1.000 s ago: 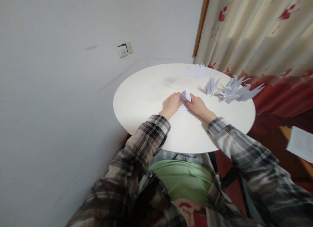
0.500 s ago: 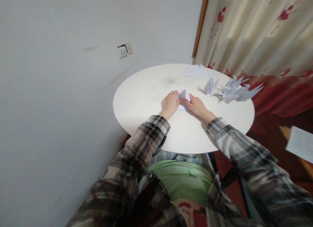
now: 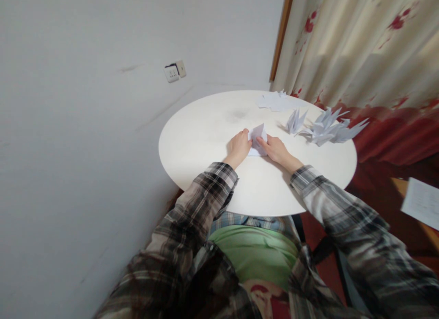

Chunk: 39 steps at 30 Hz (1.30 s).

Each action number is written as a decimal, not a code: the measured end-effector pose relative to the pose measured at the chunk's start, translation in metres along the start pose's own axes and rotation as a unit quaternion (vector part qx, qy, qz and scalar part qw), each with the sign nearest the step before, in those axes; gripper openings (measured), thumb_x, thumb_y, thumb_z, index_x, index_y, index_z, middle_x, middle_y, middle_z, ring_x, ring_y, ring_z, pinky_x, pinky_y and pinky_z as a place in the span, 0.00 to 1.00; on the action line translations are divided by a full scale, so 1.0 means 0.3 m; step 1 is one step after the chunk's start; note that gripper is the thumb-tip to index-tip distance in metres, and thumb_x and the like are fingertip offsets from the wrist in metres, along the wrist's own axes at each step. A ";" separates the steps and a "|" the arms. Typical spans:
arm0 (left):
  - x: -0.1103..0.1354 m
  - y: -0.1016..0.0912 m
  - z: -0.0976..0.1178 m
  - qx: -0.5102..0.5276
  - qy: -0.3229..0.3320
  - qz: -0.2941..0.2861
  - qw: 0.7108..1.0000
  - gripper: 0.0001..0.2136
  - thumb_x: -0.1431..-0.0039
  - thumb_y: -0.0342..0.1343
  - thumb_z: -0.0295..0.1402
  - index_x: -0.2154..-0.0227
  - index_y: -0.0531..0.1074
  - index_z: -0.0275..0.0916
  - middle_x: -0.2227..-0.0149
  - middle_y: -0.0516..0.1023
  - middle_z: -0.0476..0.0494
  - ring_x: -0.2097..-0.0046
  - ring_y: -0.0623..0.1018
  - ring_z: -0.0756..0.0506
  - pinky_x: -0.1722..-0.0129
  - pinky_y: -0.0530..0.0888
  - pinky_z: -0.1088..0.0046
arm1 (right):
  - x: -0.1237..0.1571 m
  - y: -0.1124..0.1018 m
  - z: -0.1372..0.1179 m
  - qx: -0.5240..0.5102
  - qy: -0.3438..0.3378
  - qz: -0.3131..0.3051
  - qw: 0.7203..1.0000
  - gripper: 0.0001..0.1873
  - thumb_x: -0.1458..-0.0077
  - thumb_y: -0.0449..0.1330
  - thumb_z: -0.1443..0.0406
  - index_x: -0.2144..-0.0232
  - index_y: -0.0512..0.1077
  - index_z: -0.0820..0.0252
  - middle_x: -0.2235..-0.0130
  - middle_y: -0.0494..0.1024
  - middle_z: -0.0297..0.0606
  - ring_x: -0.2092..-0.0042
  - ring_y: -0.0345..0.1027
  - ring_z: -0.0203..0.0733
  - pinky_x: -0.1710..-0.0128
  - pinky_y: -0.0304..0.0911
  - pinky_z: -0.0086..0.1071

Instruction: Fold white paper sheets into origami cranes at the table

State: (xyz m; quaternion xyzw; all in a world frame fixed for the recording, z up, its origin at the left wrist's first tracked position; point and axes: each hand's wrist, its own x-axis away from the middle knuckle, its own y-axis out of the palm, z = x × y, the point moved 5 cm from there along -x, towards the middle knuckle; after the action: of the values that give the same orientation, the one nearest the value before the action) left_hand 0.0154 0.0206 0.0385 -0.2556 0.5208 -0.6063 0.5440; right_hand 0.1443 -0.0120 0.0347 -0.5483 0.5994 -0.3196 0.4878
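A small folded piece of white paper (image 3: 258,137) lies near the middle of a round white table (image 3: 206,140), one flap standing up. My left hand (image 3: 239,147) is curled against its left side, fingertips on the paper. My right hand (image 3: 276,149) presses on the paper from the right, fingers closed together on the fold. Both sleeves are plaid.
Several finished folded paper figures (image 3: 325,127) stand at the table's right side, with one more paper figure (image 3: 295,121) nearer the hands. Flat white sheets (image 3: 274,100) lie at the far edge. A flowered curtain (image 3: 360,49) hangs on the right. A wall socket (image 3: 174,70) sits on the wall.
Both hands shifted slightly on the paper and its raised flap tilted a little; nothing else moved.
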 end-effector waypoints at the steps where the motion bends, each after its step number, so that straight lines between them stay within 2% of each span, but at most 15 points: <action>1: 0.000 0.000 0.000 0.000 0.000 -0.001 1.000 0.14 0.39 0.48 0.32 0.51 0.63 0.37 0.53 0.75 0.38 0.52 0.74 0.44 0.54 0.70 0.68 | 0.000 0.000 -0.001 0.001 -0.004 0.001 1.000 0.30 0.36 0.35 0.50 0.55 0.69 0.63 0.60 0.78 0.50 0.61 0.71 0.48 0.66 0.57 0.33; 5: 0.003 -0.006 0.010 -0.007 0.013 0.016 1.000 0.15 0.39 0.48 0.31 0.50 0.63 0.36 0.51 0.72 0.37 0.50 0.72 0.44 0.51 0.68 0.67 | -0.005 0.005 -0.002 0.013 -0.027 0.004 1.000 0.27 0.35 0.36 0.56 0.57 0.70 0.64 0.60 0.78 0.52 0.60 0.71 0.49 0.65 0.57 0.34; 11: 0.007 -0.024 0.032 -0.019 0.047 0.064 0.997 0.19 0.41 0.48 0.26 0.46 0.60 0.37 0.47 0.67 0.39 0.45 0.65 0.43 0.46 0.65 0.65 | -0.006 0.008 -0.003 0.013 -0.013 -0.007 1.000 0.25 0.37 0.40 0.53 0.56 0.70 0.61 0.59 0.79 0.48 0.61 0.71 0.47 0.66 0.57 0.32; 17: 0.003 -0.009 0.026 0.001 0.049 0.053 0.997 0.23 0.42 0.49 0.26 0.44 0.56 0.34 0.46 0.66 0.36 0.45 0.66 0.43 0.46 0.66 0.66 | -0.005 0.008 -0.007 0.019 -0.022 -0.010 1.000 0.22 0.36 0.40 0.57 0.56 0.69 0.62 0.59 0.79 0.48 0.60 0.71 0.47 0.64 0.58 0.32; 22: 0.002 0.009 0.019 -0.005 0.033 0.013 0.999 0.22 0.42 0.50 0.29 0.45 0.57 0.33 0.48 0.69 0.35 0.46 0.69 0.43 0.47 0.66 0.65 | -0.006 0.009 -0.007 0.019 -0.018 -0.015 1.000 0.21 0.37 0.43 0.56 0.54 0.69 0.62 0.57 0.78 0.49 0.59 0.71 0.48 0.63 0.59 0.33; 28: -0.001 0.020 0.021 -0.008 0.046 0.000 0.999 0.21 0.42 0.49 0.30 0.46 0.57 0.34 0.47 0.68 0.35 0.46 0.69 0.43 0.47 0.66 0.65 | -0.006 0.009 -0.009 0.019 -0.023 -0.017 0.999 0.20 0.39 0.46 0.57 0.54 0.69 0.63 0.57 0.78 0.49 0.58 0.71 0.50 0.62 0.59 0.34; 34: 0.003 0.004 0.029 0.003 0.051 0.005 0.999 0.20 0.42 0.49 0.28 0.46 0.58 0.34 0.47 0.69 0.36 0.46 0.68 0.43 0.46 0.66 0.65 | -0.005 0.008 -0.008 0.018 -0.021 -0.019 0.999 0.19 0.40 0.46 0.58 0.55 0.69 0.62 0.57 0.78 0.48 0.59 0.71 0.48 0.62 0.60 0.33; 39: -0.002 -0.008 0.029 0.022 0.057 0.034 0.998 0.20 0.43 0.48 0.24 0.46 0.59 0.35 0.47 0.69 0.38 0.46 0.67 0.44 0.46 0.66 0.67 | -0.006 0.010 -0.008 0.012 -0.027 -0.017 0.999 0.19 0.40 0.46 0.59 0.54 0.69 0.62 0.57 0.78 0.48 0.59 0.71 0.48 0.62 0.60 0.34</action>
State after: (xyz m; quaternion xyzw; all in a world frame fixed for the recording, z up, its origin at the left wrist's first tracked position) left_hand 0.0221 0.0177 0.0437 -0.1908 0.5456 -0.6121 0.5396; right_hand 0.1410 -0.0101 0.0333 -0.5606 0.5728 -0.3200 0.5053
